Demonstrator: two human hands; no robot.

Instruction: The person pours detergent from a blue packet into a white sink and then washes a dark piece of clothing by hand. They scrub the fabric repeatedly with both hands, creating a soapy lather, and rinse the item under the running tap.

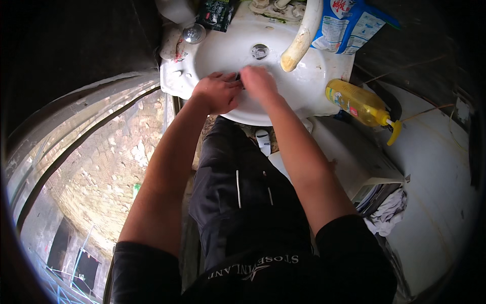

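Both of my hands are over the front left part of a white ceramic washbasin (300, 91). My left hand (218, 91) lies palm down near the basin's front rim, its fingers pointing right. Close against its fingertips is my right hand (259, 81), curled and blurred. A small dark thing (239, 77) shows between the two hands; what it is, and which hand holds it, I cannot tell. Beyond them is the metal drain (260, 51). A whitish, worn spout (298, 47) reaches over the basin from the back right.
On the basin's right edge lies a yellow pump bottle (357, 102). A blue printed pouch (345, 26) stands at the back right. A dark sachet (215, 14) and a round metal-topped object (194, 33) are at the back left. A white washing machine or cabinet (341, 148) stands lower right.
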